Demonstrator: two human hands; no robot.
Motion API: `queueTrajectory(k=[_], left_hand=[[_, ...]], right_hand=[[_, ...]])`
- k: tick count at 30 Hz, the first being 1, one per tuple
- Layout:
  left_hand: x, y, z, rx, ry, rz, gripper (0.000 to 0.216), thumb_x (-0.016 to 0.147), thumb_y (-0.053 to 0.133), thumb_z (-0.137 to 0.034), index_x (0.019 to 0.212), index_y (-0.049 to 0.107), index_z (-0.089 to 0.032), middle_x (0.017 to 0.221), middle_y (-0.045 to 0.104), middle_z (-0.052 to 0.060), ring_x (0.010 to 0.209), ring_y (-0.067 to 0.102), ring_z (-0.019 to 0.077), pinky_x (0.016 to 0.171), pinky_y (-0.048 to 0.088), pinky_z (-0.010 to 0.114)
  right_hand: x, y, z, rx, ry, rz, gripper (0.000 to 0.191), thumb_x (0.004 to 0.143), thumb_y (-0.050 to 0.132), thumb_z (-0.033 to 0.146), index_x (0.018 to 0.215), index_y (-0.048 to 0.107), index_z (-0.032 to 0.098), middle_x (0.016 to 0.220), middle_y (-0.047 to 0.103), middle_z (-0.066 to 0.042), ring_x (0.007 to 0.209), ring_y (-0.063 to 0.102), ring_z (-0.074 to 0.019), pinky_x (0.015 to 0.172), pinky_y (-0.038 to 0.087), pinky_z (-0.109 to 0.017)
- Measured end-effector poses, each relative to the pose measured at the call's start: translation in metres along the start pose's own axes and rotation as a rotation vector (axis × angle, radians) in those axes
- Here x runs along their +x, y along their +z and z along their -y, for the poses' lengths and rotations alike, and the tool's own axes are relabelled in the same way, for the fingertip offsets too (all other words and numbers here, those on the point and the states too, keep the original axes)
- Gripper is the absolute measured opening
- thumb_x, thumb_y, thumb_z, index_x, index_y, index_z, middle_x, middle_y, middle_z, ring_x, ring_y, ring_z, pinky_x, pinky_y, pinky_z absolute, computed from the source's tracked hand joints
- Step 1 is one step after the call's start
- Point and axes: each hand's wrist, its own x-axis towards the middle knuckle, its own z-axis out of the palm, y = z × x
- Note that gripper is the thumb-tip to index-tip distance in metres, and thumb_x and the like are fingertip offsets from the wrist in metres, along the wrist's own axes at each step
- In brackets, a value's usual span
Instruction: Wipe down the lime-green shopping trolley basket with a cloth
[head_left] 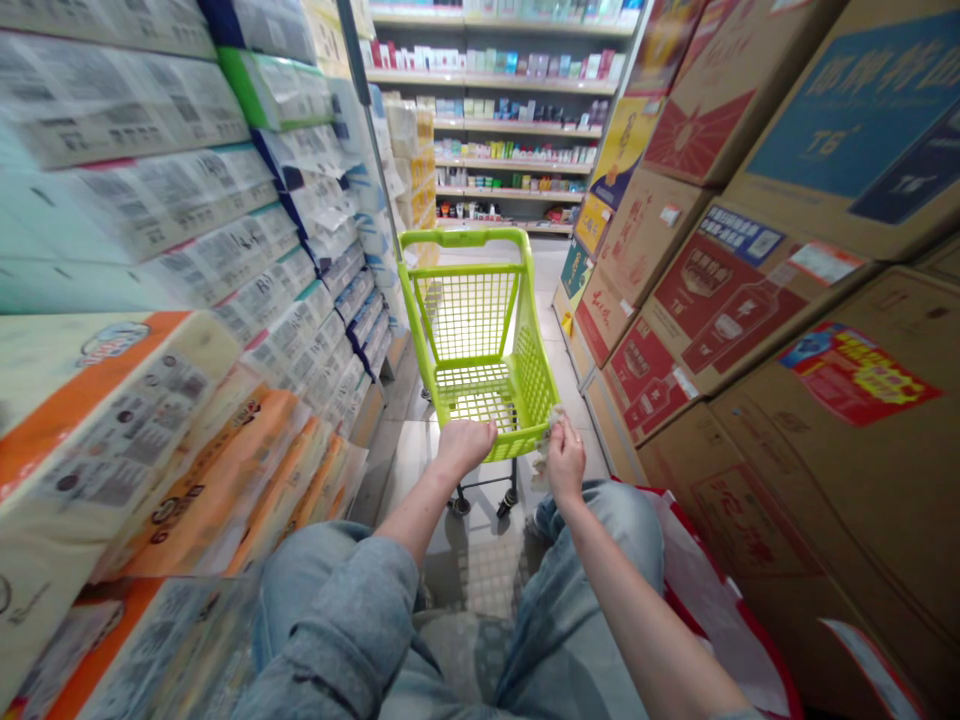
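Note:
A lime-green plastic shopping cart (pixel 469 310) with lattice walls and dark wheels stands in the aisle in front of my knees. My left hand (pixel 466 443) is closed around the near rim at its left corner. At the right near corner, my right hand (pixel 565 455) pinches a crumpled pale cloth (pixel 541 465) against the outside of the rim. Part of the cloth hangs below the fingers. Inside the basket, only the lattice floor shows.
Stacked tissue packs (pixel 187 210) line the left side, with orange packs (pixel 217 480) close by my left arm. Printed cardboard boxes (pixel 720 300) wall the right. Shelves (pixel 517 128) of small goods cross the far end. A red-edged white bag (pixel 712 580) lies beside my right knee.

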Motion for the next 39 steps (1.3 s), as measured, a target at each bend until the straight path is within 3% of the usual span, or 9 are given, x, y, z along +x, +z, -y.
queueTrajectory(k=[6,10,14,17,22,26,34,37,39], left_hand=[[-0.001,0.002,-0.003,-0.033,-0.002,0.002,0.056,0.096,0.021,-0.033,0.082,0.071,-0.013,0.074,0.069,0.015,0.078,0.068,0.0264,0.066,0.047,0.036],[0.000,0.004,-0.005,-0.018,0.005,-0.011,0.058,0.097,0.019,-0.034,0.080,0.070,-0.013,0.074,0.069,0.015,0.077,0.068,0.0263,0.066,0.047,0.036],[-0.001,0.003,-0.004,-0.006,0.038,0.000,0.056,0.097,0.018,-0.031,0.085,0.069,-0.012,0.076,0.069,0.016,0.077,0.067,0.0258,0.066,0.047,0.036],[-0.002,0.002,-0.002,-0.009,0.051,0.000,0.056,0.097,0.017,-0.032,0.086,0.070,-0.013,0.076,0.069,0.015,0.077,0.067,0.0246,0.066,0.047,0.035],[-0.002,0.002,-0.001,-0.027,0.021,-0.011,0.059,0.097,0.018,-0.035,0.081,0.070,-0.013,0.075,0.070,0.015,0.077,0.067,0.0251,0.066,0.046,0.035],[0.000,0.002,-0.005,-0.045,-0.003,0.001,0.058,0.097,0.019,-0.036,0.081,0.070,-0.013,0.075,0.070,0.015,0.077,0.068,0.0241,0.066,0.046,0.034],[0.001,0.005,-0.011,-0.054,-0.032,-0.021,0.061,0.097,0.018,-0.037,0.080,0.071,-0.012,0.075,0.069,0.015,0.078,0.068,0.0247,0.066,0.047,0.035],[0.001,0.006,-0.012,-0.051,-0.047,-0.029,0.062,0.096,0.018,-0.038,0.080,0.071,-0.011,0.076,0.070,0.016,0.078,0.068,0.0247,0.066,0.048,0.035],[0.000,0.007,-0.012,-0.052,-0.053,-0.034,0.062,0.096,0.018,-0.038,0.080,0.072,-0.011,0.076,0.070,0.016,0.078,0.068,0.0251,0.066,0.048,0.035]], right_hand=[[-0.023,0.016,0.000,0.095,0.107,-0.114,0.058,0.092,0.026,0.047,0.117,0.062,0.009,0.100,0.053,-0.016,0.098,0.054,-0.0253,0.093,0.041,-0.039],[-0.050,0.026,0.013,0.181,0.047,-0.031,0.054,0.091,0.029,0.047,0.106,0.066,0.011,0.098,0.049,-0.013,0.094,0.054,-0.0239,0.091,0.043,-0.039],[-0.070,0.032,0.025,0.204,-0.039,0.049,0.044,0.091,0.033,0.042,0.107,0.066,0.017,0.097,0.050,-0.011,0.095,0.053,-0.0218,0.090,0.044,-0.037],[-0.065,0.030,0.020,0.186,-0.081,0.043,0.042,0.091,0.034,0.039,0.112,0.064,0.017,0.099,0.051,-0.011,0.098,0.053,-0.0218,0.090,0.044,-0.037],[-0.028,0.013,-0.004,0.105,-0.036,-0.132,0.043,0.090,0.035,0.038,0.109,0.064,0.013,0.099,0.054,-0.013,0.098,0.055,-0.0224,0.090,0.044,-0.037],[-0.009,0.005,-0.013,0.079,-0.023,-0.131,0.038,0.089,0.038,0.037,0.104,0.064,0.014,0.101,0.057,-0.013,0.097,0.055,-0.0225,0.087,0.045,-0.037],[-0.031,0.014,-0.002,0.091,-0.106,-0.113,0.032,0.089,0.039,0.037,0.097,0.064,0.018,0.096,0.059,-0.010,0.095,0.057,-0.0204,0.087,0.046,-0.035],[-0.034,0.008,0.001,0.149,-0.112,-0.091,0.031,0.088,0.042,0.039,0.094,0.063,0.017,0.093,0.061,-0.009,0.093,0.058,-0.0201,0.087,0.046,-0.034],[-0.031,-0.001,0.002,0.163,-0.063,-0.148,0.031,0.088,0.043,0.039,0.096,0.061,0.016,0.094,0.061,-0.010,0.095,0.059,-0.0207,0.088,0.046,-0.035]])
